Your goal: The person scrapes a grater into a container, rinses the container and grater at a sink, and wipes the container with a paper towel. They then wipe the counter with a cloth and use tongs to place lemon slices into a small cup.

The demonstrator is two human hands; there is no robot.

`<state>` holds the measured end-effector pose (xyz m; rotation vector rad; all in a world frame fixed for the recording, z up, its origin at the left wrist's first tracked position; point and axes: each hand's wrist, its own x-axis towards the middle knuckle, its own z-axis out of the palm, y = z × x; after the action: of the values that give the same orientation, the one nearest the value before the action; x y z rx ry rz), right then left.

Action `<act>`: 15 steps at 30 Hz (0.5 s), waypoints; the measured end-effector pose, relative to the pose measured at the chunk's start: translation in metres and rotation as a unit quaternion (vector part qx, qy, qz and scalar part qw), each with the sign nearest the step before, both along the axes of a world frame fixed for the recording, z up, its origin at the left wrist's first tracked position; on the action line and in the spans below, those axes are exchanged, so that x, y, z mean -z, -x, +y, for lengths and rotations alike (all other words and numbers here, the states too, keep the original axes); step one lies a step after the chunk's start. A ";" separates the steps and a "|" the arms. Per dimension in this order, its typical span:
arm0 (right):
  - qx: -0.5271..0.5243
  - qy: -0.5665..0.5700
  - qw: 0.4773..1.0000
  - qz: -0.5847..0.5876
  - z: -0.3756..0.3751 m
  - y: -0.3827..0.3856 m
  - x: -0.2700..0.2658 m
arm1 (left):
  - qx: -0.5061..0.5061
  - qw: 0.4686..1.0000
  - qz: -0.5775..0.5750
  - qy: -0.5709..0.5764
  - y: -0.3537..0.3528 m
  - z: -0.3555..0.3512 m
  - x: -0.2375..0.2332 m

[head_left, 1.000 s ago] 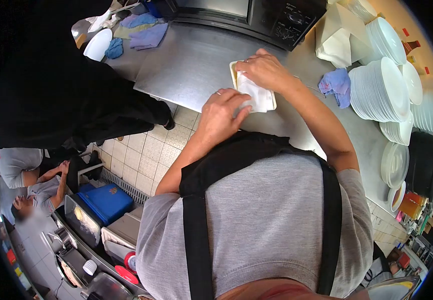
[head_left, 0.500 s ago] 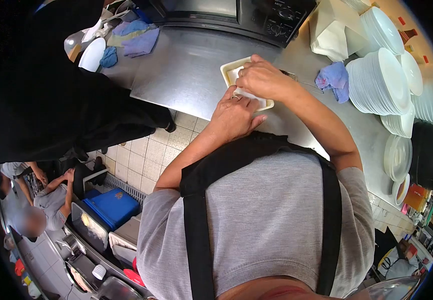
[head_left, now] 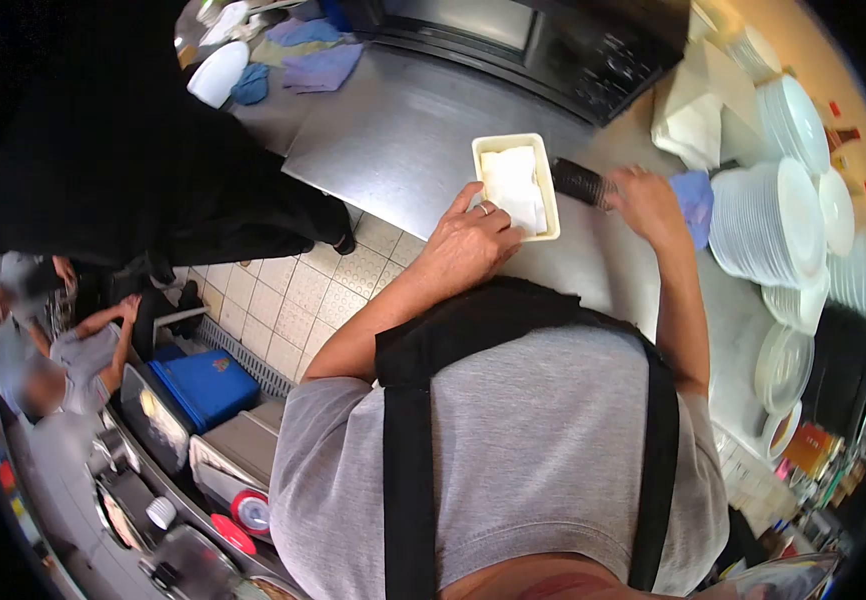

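Right hand (head_left: 643, 205) has moved off the tray since the earlier frame and now stands to its 3 o'clock; a dark ribbed item (head_left: 581, 182) is now fully exposed between them. Largest first: a steel counter (head_left: 383, 130) extends ahead of the worker. A person in black (head_left: 143, 150) stands at the worker's 10 o'clock. At 12 to 1 o'clock, a black appliance (head_left: 553, 60) sits at the counter's far side. Stacked white plates (head_left: 778, 215) are noted at 2 o'clock, with a white box (head_left: 708, 100) beyond them. Folded cloths (head_left: 318, 60) lie at 11 o'clock; a purple cloth (head_left: 695, 205) is beside the plates. The left hand (head_left: 473, 240) is unclenched, fingers loosely bent over the tray's 7 o'clock corner and onto the sheet. The right hand's fingers are curled at the ribbed item's near end; blur prevents telling whether they grasp it. The cream tray (head_left: 553, 205) lies on the counter at 12 o'clock. Inside it lies a white sheet (head_left: 513, 180), covering most of its base.
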<state>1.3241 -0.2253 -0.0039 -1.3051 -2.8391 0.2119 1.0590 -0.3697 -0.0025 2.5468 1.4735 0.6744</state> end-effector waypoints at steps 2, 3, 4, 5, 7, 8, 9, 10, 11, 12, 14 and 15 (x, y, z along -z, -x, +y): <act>0.027 -0.021 0.999 0.023 -0.013 -0.024 0.015 | -0.024 0.999 0.029 -0.006 0.009 0.001 0.003; 0.036 -0.033 0.998 0.035 -0.024 -0.038 0.033 | -0.041 0.998 0.056 -0.004 0.021 0.003 0.007; 0.036 -0.049 0.997 0.050 -0.025 -0.041 0.043 | -0.067 0.994 0.085 -0.004 0.035 0.005 0.008; 0.055 -0.037 0.997 0.041 -0.031 -0.040 0.043 | -0.097 0.992 0.070 -0.035 0.044 0.009 0.011; 0.097 -0.013 0.995 0.025 -0.042 -0.031 0.040 | -0.149 0.983 0.041 -0.099 0.063 0.018 0.013; 0.097 -0.028 0.994 0.032 -0.046 -0.026 0.039 | -0.196 0.970 0.091 -0.114 0.070 0.021 0.006; 0.099 -0.045 0.993 0.039 -0.049 -0.020 0.037 | -0.217 0.964 0.086 -0.130 0.073 0.024 0.000; 0.101 -0.062 0.992 0.047 -0.050 -0.016 0.036 | -0.237 0.957 0.080 -0.148 0.074 0.028 -0.006; 0.113 -0.064 0.990 0.057 -0.048 -0.013 0.038 | -0.257 0.949 0.074 -0.164 0.075 0.031 -0.012; 0.125 -0.065 0.988 0.067 -0.047 -0.010 0.044 | -0.243 0.958 0.037 -0.146 0.070 0.030 -0.017; 0.149 -0.064 0.983 0.087 -0.044 -0.004 0.054 | -0.185 0.975 -0.005 -0.121 0.052 0.026 -0.013; 0.162 -0.061 0.980 0.098 -0.043 0.001 0.059 | -0.156 0.981 -0.027 -0.109 0.041 0.025 -0.009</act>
<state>1.3236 -0.2684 -0.0627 -1.5940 -2.3949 0.1478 1.0178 -0.3447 0.0066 2.4440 1.8967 0.9892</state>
